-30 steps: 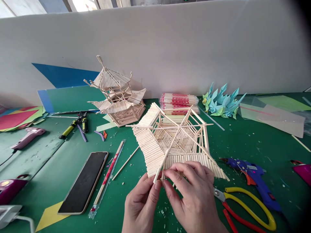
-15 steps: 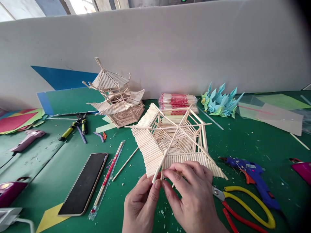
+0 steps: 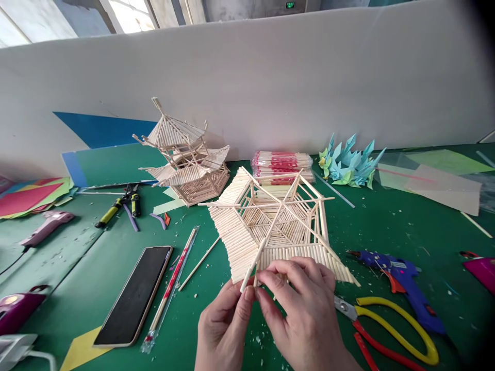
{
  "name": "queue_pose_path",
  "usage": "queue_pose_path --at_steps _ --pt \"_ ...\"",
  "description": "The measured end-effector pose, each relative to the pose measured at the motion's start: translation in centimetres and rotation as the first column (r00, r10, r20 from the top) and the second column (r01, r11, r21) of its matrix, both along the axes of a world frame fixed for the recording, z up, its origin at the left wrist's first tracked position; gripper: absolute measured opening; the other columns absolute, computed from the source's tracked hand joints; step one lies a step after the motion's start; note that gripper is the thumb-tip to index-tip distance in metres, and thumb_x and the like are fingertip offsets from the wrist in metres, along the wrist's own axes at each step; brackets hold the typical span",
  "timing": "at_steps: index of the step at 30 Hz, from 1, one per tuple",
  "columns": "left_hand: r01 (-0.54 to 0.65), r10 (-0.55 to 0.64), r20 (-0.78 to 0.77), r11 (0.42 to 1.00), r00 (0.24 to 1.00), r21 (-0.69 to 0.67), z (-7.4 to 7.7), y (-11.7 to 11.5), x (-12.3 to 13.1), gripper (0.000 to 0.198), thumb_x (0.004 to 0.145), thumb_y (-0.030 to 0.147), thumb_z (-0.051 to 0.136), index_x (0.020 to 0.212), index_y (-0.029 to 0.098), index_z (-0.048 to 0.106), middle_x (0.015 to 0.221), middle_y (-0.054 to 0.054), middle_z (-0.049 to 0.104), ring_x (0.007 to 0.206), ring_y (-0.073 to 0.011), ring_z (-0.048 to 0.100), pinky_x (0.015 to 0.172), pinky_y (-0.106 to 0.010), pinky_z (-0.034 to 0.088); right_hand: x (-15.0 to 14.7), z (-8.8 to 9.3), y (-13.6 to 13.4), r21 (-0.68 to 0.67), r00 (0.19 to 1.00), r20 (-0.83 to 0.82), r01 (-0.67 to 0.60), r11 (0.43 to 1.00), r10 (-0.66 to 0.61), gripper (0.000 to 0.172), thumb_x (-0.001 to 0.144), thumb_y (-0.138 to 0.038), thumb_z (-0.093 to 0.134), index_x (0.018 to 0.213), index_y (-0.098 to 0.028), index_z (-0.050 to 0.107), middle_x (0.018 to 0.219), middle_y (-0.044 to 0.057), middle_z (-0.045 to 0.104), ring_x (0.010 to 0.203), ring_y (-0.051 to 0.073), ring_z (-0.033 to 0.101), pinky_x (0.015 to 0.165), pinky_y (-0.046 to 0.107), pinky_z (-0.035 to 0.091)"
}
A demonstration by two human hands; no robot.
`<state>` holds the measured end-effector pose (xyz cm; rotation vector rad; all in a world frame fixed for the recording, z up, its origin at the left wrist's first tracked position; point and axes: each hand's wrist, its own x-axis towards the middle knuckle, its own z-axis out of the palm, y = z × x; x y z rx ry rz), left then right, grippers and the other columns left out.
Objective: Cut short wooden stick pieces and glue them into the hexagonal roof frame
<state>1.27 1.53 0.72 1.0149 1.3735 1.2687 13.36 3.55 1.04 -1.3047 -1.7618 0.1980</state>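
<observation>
The tips of the left hand (image 3: 222,322) pinch the near corner of the stick house (image 3: 236,242), close by the end of a fat stick (image 3: 251,265). The right hand (image 3: 303,309) has its thumb and pointing finger squeezed on a short stick (image 3: 256,279); its low end is lost between the fingertips, and the other right fingers are bent. What the left fingers press under the corner can't be seen. Both wrists are cut off at the bottom. With the hands in the middle of the clock, the house sits at twelve, and the right hand hides part of its front roof. Just past three are pliers (image 3: 402,322), their tip tucked behind the right hand and a red handle running off the bottom. At three lies a blue glue gun (image 3: 402,268), and past it a pink thing (image 3: 481,273), cut by the dark edge and hard to make out. At nine are a wrapped stick (image 3: 172,281) and a phone (image 3: 133,296), which covers some of the yellow paper (image 3: 83,350). At eleven stands a tower (image 3: 181,170). Beyond the house, at twelve, are packs (image 3: 282,161), their bottom partly hidden. Between one and two is a blue paper flower (image 3: 353,164).
</observation>
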Motion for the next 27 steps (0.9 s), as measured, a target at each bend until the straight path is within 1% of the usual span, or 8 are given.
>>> queue_pose_path --at_steps 3,7,11,14,20,24,25,27 --pt "0.000 0.000 -0.011 1.000 1.000 -0.003 0.1 0.1 0.0 0.019 0.071 0.026 0.067 0.088 0.025 0.074 0.086 -0.002 0.072 0.079 -0.0192 0.062 0.072 -0.023 0.050 0.0 0.0 -0.1 0.006 1.000 0.002 -0.001 1.000 0.001 0.008 0.075 -0.026 0.064 0.083 -0.029 0.064 0.083 -0.005 0.066 0.078 0.019 0.052 0.071 0.037 0.026" --pt "0.002 -0.002 -0.011 1.000 1.000 -0.012 0.4 0.2 0.0 0.017 0.070 0.025 0.067 0.086 0.026 0.074 0.081 -0.001 0.071 0.073 -0.0171 0.060 0.066 -0.021 0.049 0.0 0.0 -0.2 0.000 1.000 -0.006 -0.010 1.000 0.010 0.008 0.075 -0.025 0.063 0.083 -0.028 0.064 0.082 -0.005 0.066 0.078 0.019 0.052 0.070 0.037 0.026" --pt "-0.002 0.002 0.009 1.000 1.000 -0.020 0.6 0.3 0.1 0.016 0.068 0.024 0.069 0.083 0.027 0.075 0.073 0.000 0.068 0.070 -0.0167 0.058 0.063 -0.020 0.048 0.0 0.0 -0.2 0.010 1.000 0.001 -0.012 1.000 0.012 0.010 0.075 -0.024 0.063 0.083 -0.028 0.064 0.083 -0.005 0.066 0.077 0.019 0.052 0.070 0.037 0.026" --pt "0.003 -0.003 0.021 0.999 1.000 -0.034 0.7 0.3 0.2 0.015 0.068 0.024 0.070 0.082 0.027 0.075 0.069 0.001 0.066 0.069 -0.0164 0.058 0.063 -0.020 0.048 0.1 0.0 -0.2 0.010 1.000 0.003 -0.016 1.000 0.016 0.011 0.074 -0.023 0.063 0.084 -0.028 0.064 0.083 -0.005 0.066 0.077 0.019 0.052 0.070 0.037 0.026" --pt "0.011 -0.010 0.023 0.999 1.000 -0.045 0.8 0.4 0.2 0.014 0.069 0.026 0.068 0.081 0.027 0.075 0.071 0.001 0.066 0.070 -0.0166 0.056 0.064 -0.021 0.047 0.0 0.2 -0.2 0.007 1.000 -0.003 -0.017 1.000 0.017 0.014 0.073 -0.021 0.063 0.085 -0.028 0.064 0.084 -0.004 0.067 0.078 0.019 0.053 0.070 0.038 0.026" --pt "-0.002 0.003 0.007 0.999 1.000 -0.054 0.7 0.3 0.2 0.012 0.069 0.026 0.069 0.079 0.026 0.074 0.065 0.002 0.059 0.066 -0.0149 0.052 0.061 -0.020 0.045 0.7 0.6 -0.6 0.060 1.000 -0.026 -0.007 0.998 0.008 0.012 0.075 -0.022 0.060 0.084 -0.028 0.066 0.080 -0.003 0.067 0.075 0.019 0.052 0.071 0.038 0.028" --pt "-0.017 0.017 -0.001 0.998 1.000 -0.056 0.7 0.3 0.2 0.012 0.068 0.026 0.070 0.079 0.025 0.074 0.063 0.002 0.058 0.066 -0.0146 0.052 0.060 -0.020 0.045 1.2 0.6 -0.9 0.081 1.000 -0.025 -0.016 0.997 0.018 0.012 0.075 -0.022 0.059 0.084 -0.028 0.066 0.079 -0.003 0.067 0.074 0.018 0.052 0.070 0.037 0.029" --pt "-0.051 0.050 -0.020 0.997 0.999 -0.060 0.5 0.2 0.1 0.012 0.066 0.026 0.071 0.077 0.024 0.074 0.062 0.003 0.056 0.064 -0.0141 0.050 0.058 -0.020 0.044 2.4 0.5 -1.5 0.130 0.997 0.008 -0.077 0.989 0.077 0.017 0.075 -0.019 0.060 0.088 -0.027 0.066 0.079 -0.002 0.066 0.073 0.017 0.052 0.069 0.035 0.034"
